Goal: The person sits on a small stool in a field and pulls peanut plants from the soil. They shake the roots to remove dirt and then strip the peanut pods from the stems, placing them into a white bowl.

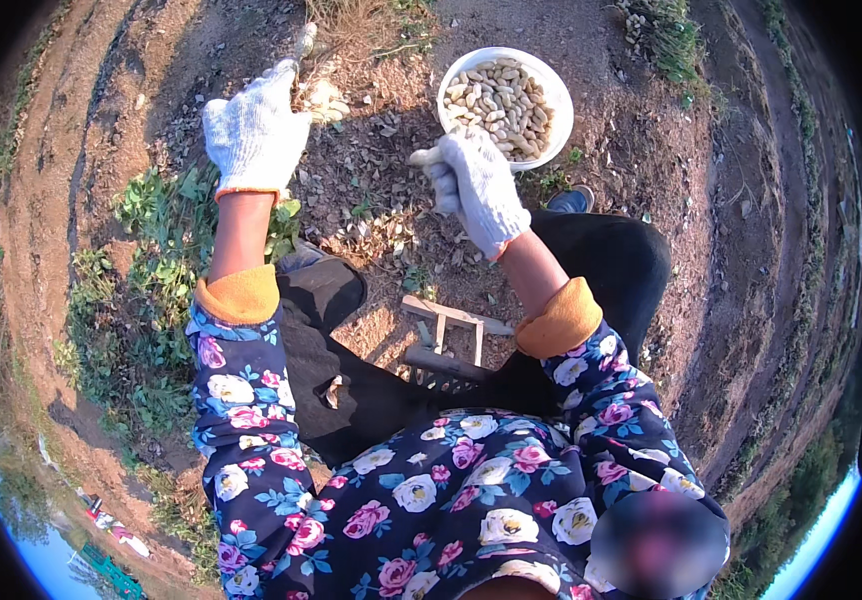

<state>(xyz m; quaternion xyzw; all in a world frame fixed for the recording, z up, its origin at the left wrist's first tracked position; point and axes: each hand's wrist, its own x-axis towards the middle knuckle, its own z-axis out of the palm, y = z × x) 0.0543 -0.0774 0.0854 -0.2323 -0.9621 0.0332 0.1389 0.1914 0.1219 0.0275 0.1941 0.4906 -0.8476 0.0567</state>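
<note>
The white-gloved left hand (259,130) is at a bunch of pale, bumpy peanuts (323,103); I cannot tell if it grips them. The white-gloved right hand (479,190) has curled fingers beside a round white plastic bucket (565,110) of loose tan peanuts (499,100); I cannot tell if it holds one

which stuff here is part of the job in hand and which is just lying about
In use, it seems:
- gloved left hand
- gloved right hand
- white tub
- pods in the tub
- pods beside the left hand

Apparently just lying about:
- leafy green plants
- dry leaves
</note>
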